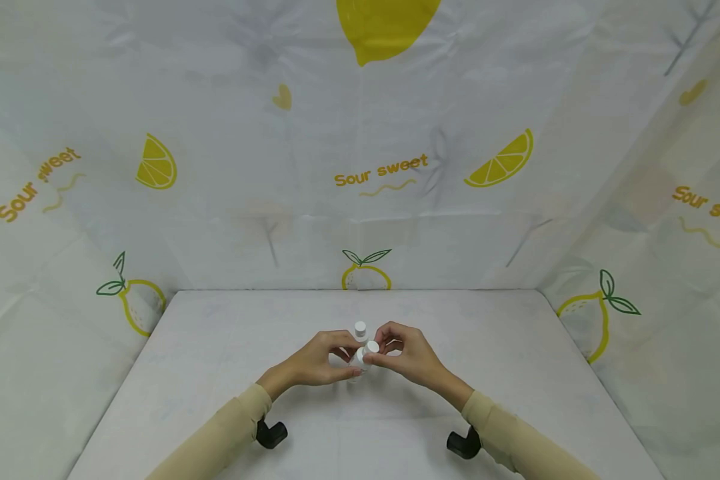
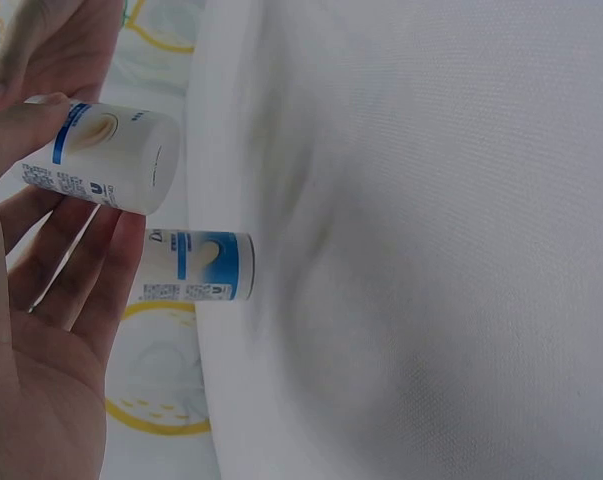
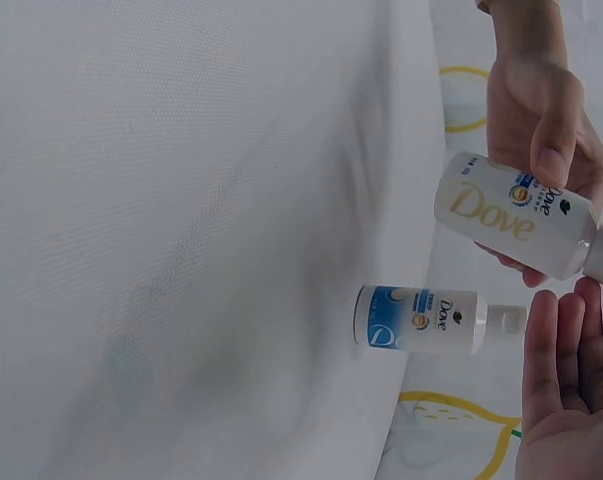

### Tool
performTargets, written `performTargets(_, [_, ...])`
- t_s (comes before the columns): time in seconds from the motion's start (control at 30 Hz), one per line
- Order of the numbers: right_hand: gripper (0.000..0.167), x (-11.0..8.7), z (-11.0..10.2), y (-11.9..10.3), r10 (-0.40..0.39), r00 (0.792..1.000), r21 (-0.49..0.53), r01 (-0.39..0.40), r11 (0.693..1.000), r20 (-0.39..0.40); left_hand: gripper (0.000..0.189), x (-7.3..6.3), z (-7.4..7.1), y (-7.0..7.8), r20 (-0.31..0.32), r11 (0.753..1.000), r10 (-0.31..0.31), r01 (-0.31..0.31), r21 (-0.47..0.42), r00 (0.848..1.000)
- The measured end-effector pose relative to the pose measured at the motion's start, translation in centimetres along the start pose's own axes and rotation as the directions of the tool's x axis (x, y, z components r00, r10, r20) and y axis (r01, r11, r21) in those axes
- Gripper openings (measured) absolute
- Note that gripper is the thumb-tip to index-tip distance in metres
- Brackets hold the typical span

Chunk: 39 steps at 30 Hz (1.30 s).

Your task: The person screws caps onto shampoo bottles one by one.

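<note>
A white Dove bottle (image 3: 501, 215) with a gold logo is held off the table, tilted, its white cap (image 1: 371, 347) up. My left hand (image 1: 321, 359) grips its body between thumb and fingers. At the cap, my right hand (image 1: 411, 357) pinches with its thumb on one side and fingertips on the other. Just behind stands a second white Dove bottle (image 3: 421, 318), upright on the table, with a blue band round its base and a white cap of its own (image 1: 360, 328). In the left wrist view its upper part is hidden by left fingers (image 2: 111, 270).
The white table (image 1: 228, 333) runs back to a hanging white sheet (image 1: 234, 253) printed with lemons, which also covers both sides. A black wrist device (image 1: 272, 435) sits under the left sleeve, and another black device (image 1: 464, 444) under the right.
</note>
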State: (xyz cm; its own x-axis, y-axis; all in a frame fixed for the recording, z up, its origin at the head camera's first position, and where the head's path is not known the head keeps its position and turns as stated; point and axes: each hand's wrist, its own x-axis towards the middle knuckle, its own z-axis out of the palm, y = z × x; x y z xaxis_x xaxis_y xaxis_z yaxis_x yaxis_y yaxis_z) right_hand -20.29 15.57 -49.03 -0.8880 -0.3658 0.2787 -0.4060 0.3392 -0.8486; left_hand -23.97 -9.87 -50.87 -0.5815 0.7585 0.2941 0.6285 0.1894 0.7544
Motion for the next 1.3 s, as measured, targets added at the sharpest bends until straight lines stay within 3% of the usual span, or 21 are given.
performTargets(0.47, [0.029, -0.1, -0.3, 0.2, -0.009, 1.0, 0.017, 0.009, 1.0, 0.005, 0.032, 0.1, 0.1, -0.2, -0.006, 1.0, 0.005, -0.005, -0.016, 1.0])
performTargets(0.7, [0.03, 0.1, -0.8, 0.4, -0.059, 0.995, 0.08, 0.052, 0.995, 0.082, 0.032, 0.1, 0.2, -0.2, -0.001, 0.999, 0.01, -0.01, -0.03, 1.0])
performTargets(0.83, [0.033, 0.4, -1.4, 0.7, -0.119, 0.974, 0.178, 0.085, 0.98, 0.195, 0.034, 0.0, 0.2, 0.0, 0.009, 0.999, 0.009, -0.008, -0.051, 1.0])
performTargets(1.07, [0.036, 1.2, -2.5, 1.2, -0.174, 0.908, 0.329, 0.043, 0.943, 0.381, 0.041, -0.1, 0.2, 0.0, 0.03, 0.997, 0.016, -0.013, -0.072, 0.999])
performTargets(1.3, [0.034, 1.6, -3.2, 1.0, -0.132, 0.897, 0.303, -0.003, 0.953, 0.423, 0.042, -0.2, 0.2, -0.2, 0.046, 0.998, 0.036, -0.034, -0.053, 0.998])
